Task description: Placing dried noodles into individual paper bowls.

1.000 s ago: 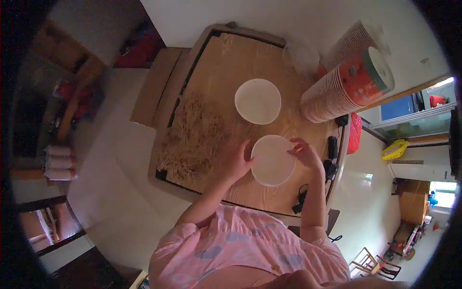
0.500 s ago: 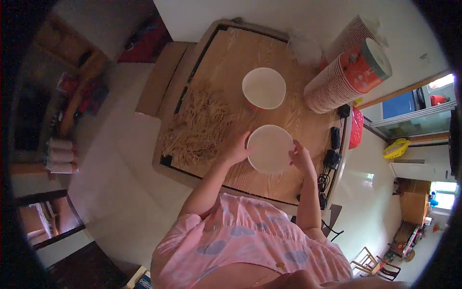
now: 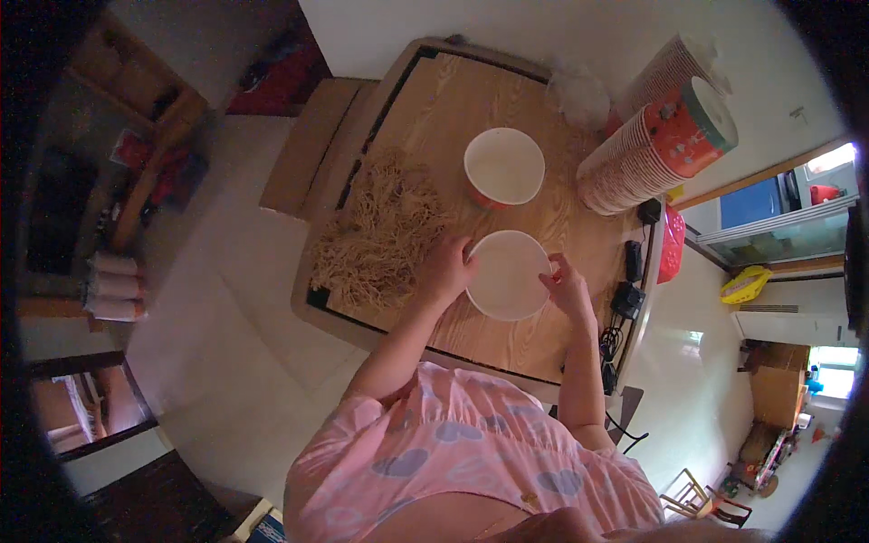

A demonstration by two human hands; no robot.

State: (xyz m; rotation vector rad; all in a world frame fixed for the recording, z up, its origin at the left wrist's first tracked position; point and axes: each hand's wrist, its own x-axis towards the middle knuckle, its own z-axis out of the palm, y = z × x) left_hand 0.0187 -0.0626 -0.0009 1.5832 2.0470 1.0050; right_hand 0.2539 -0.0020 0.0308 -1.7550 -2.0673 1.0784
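Near bowl edges left relative to far bowl, fingers of left hand and right hand pinching its rim; positioning seems underway, next calling for level, even handling.

Bowls look smooth, papery — strands rough — tabletop wood-grained.

A pale, plain wall rises beyond the wood-grain worktop. The smooth, light floor stretches out on both sides, with a small bright reflection at right. Wooden shelving stands in shadow at far left. At far right, daylight glares through a window beside a wooden cabinet; a wooden chair stands below.
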